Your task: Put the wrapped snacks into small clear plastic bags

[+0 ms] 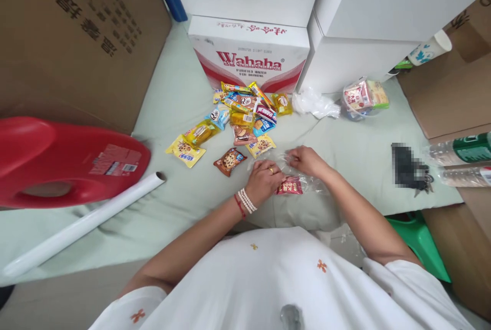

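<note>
A clear plastic bag (312, 185) lies near the front edge of the cloth-covered table, with a red snack packet (290, 185) in or under it; I cannot tell which. My left hand (264, 181), wearing a ring and bracelets, rests over the bag's left side with its fingers closed on the film, beside the red packet. At the bag's far right edge, my right hand (307, 160) pinches the plastic between curled fingers. Just beyond the hands are a brown cookie packet (229, 161), a yellow cookie packet (261, 145) and a loose pile of wrapped snacks (245, 110).
Behind the snacks stands a Wahaha carton (251, 59). Crumpled white plastic (316, 103) and a tub of snacks (362, 99) sit back right. Keys (424, 181) and plastic bottles (460, 151) lie right. A red jug (69, 161) and white roll (88, 222) occupy the left.
</note>
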### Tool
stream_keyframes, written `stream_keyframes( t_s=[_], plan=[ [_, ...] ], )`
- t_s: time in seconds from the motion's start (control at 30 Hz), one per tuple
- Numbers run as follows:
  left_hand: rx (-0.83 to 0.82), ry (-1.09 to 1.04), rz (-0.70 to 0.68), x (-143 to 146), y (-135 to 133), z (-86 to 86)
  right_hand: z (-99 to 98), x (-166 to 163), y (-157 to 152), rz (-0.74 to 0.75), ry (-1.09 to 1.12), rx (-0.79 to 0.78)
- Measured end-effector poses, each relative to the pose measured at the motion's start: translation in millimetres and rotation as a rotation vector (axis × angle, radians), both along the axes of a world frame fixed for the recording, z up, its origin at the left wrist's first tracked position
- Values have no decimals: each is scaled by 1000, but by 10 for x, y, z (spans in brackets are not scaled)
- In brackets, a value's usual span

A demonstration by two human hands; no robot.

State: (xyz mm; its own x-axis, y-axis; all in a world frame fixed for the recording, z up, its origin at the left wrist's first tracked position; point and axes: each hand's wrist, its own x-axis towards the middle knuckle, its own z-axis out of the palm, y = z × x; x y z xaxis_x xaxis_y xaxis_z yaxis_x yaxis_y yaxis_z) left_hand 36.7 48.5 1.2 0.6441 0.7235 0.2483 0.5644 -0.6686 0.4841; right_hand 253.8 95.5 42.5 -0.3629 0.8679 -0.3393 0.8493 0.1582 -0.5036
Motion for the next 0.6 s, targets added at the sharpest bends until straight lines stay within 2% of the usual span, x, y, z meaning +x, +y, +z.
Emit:
stream_keyframes(
  t_s=[0.1, 0.2, 0.33, 0.37, 0.4, 0.53, 0.6],
  plan=[
    [-16, -32, 144, 19, -79, 43, 123, 26, -188, 63, 190, 28],
    [-50, -50, 259, 45, -184, 24, 244, 74, -519, 216, 235, 115],
    [-70, -102, 490, 46, -227, -41, 197, 54, -914, 313, 168, 156],
    [-75, -134, 491, 27, -203, -45, 157, 41, -976, 309, 143, 167],
    [-87, -164, 433, -6, -166, -39, 115, 29, -1021, 296, 115, 178],
    [-195, -198, -25, -302, 7, 59, 4, 3, -1068, 244, 49, 192],
    [-247, -174, -139, -527, 26, 111, -4, 2, -1058, 223, 61, 186]
  ],
)
